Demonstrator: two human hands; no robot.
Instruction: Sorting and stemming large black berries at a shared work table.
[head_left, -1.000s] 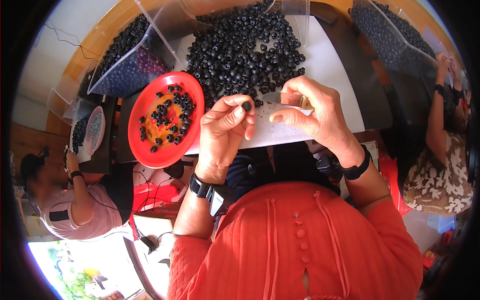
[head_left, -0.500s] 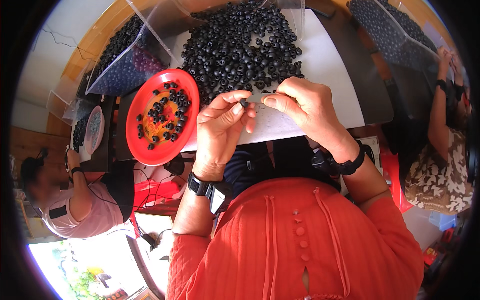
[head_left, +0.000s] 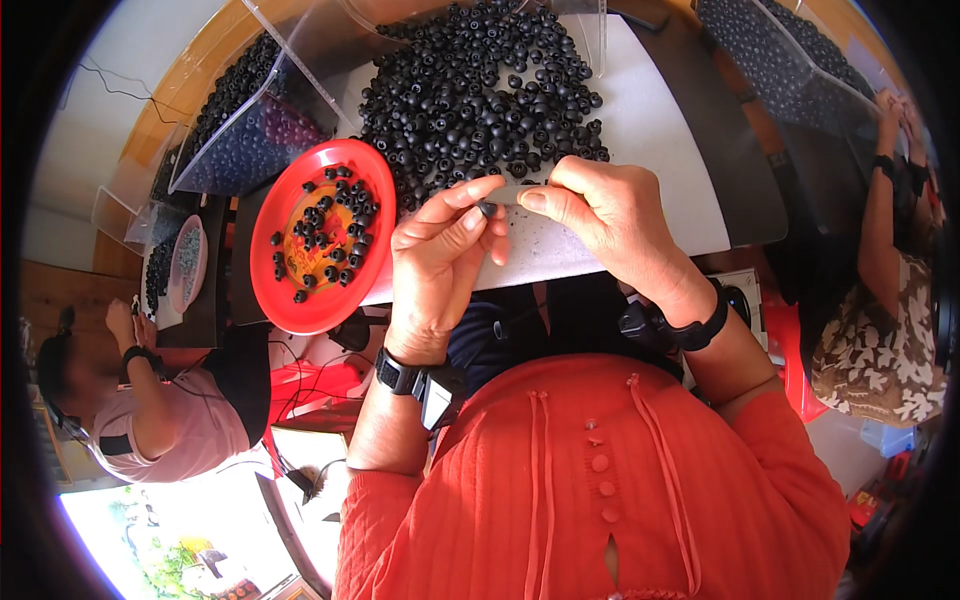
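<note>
R hand [head_left: 622, 215] moved nr L hand [head_left: 438, 240]; blk pc [head_left: 487, 208] part-hidden.

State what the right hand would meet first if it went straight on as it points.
Probably the small black piece pinched in the left hand; the thin blade in the right hand points at it, though depth leaves contact unclear.

Spans upper centre as white tabletop [head_left: 670, 150]; bears heaped round black pieces [head_left: 470, 105], dark specks [head_left: 535, 235]; runs under red plate [head_left: 268, 215] at left.
</note>
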